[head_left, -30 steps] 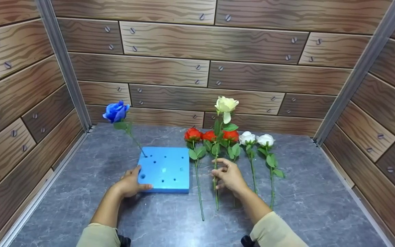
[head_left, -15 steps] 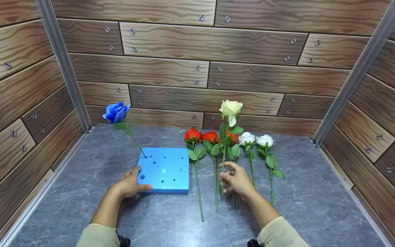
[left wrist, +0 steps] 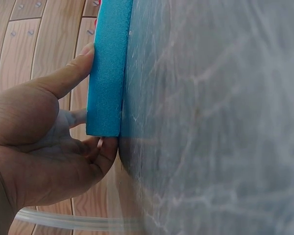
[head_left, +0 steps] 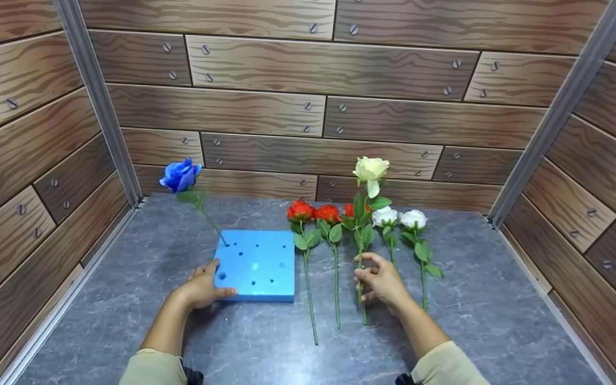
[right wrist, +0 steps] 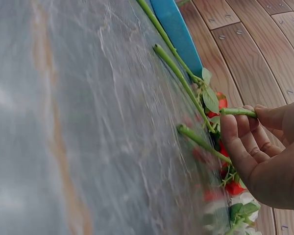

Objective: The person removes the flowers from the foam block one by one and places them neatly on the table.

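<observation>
My left hand [head_left: 199,286] grips the left side of a blue foam block [head_left: 265,270] with several holes, thumb at its front corner. In the left wrist view, the fingers reach round the block's end. A blue artificial rose [head_left: 181,175] leans left from a hole at the block's back-left corner. Between thumb and fingers, my right hand [head_left: 385,280] pinches the stem of a pale yellow artificial rose [head_left: 371,169], its bloom up. The right wrist view shows the cut stem end [right wrist: 237,112] held above the table. From the head, this rose overlaps the third red rose [head_left: 350,210].
Two more red roses [head_left: 301,210] lie right of the block on the grey marbled table [head_left: 265,342]. Two white roses [head_left: 413,219] lie further right, partly behind the right hand and forearm. Wood-patterned walls [head_left: 265,107] with metal corner posts enclose the table's back and sides.
My right hand has carried the yellow rose to the right, from over the second red rose to over the third. The left hand and the block have stayed put.
</observation>
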Motion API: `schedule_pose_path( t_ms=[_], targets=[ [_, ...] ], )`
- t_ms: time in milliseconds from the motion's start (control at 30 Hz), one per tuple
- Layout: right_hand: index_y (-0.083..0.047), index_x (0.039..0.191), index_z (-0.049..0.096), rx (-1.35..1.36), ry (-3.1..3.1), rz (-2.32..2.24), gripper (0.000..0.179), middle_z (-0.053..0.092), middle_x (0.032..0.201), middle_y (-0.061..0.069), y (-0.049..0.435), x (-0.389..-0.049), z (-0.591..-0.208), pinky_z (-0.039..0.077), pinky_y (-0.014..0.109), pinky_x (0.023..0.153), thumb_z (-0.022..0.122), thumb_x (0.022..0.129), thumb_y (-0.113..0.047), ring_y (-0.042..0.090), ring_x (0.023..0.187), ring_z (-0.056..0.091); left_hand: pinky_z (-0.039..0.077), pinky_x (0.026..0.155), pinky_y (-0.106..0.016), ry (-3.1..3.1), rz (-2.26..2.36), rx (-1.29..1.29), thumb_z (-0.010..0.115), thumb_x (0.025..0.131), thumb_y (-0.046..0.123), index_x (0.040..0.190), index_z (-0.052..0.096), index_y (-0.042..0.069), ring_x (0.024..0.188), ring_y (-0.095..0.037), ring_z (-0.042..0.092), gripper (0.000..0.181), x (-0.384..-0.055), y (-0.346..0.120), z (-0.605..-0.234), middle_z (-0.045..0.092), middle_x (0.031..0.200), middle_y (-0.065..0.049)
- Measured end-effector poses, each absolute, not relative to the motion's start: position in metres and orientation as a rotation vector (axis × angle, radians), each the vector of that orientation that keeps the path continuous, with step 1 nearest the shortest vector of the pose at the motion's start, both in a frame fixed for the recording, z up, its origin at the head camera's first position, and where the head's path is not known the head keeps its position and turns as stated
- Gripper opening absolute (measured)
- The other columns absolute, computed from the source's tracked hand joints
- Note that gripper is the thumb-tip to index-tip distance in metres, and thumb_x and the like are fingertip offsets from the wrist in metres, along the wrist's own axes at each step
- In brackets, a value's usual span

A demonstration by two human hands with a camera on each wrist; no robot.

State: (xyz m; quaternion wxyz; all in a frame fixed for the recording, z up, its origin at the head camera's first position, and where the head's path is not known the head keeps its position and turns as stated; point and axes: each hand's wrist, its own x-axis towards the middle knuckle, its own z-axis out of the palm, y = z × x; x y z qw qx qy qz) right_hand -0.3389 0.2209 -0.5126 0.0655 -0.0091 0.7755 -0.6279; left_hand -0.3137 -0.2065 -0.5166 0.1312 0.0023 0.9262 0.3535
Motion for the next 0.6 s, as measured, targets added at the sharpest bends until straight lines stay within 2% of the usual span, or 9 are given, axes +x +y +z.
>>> schedule_pose_path(
  t_ms=[333, 600],
  targets=[
    [-0.004, 0.138, 0.05, -0.054, 2.332, -1.882, 0.041, 0.068, 0.085, 0.01, 0.255, -0.333, -0.511, 0.058, 0.038, 0.054, 0.062, 0.099, -0.009, 0.017, 0.065, 0.064, 0.019, 0.114, -0.075, 2.691, 1.029, 0.002, 0.074, 0.085, 0.055, 0.163, 0.012, 0.01, 0.148, -0.061, 0.008, 0.109, -0.312, -0.205, -0.516, 0.013, 0.162, -0.034],
    [-0.008, 0.134, 0.053, -0.003, 2.347, -1.878, 0.035, 0.07, 0.088, 0.013, 0.281, -0.329, -0.511, 0.059, 0.038, 0.055, 0.061, 0.1, -0.008, 0.017, 0.067, 0.065, 0.021, 0.113, -0.075, 2.689, 1.033, 0.014, 0.075, 0.086, 0.053, 0.163, 0.011, 0.009, 0.148, -0.06, 0.01, 0.109, -0.314, -0.207, -0.518, 0.014, 0.162, -0.035]
  ],
)
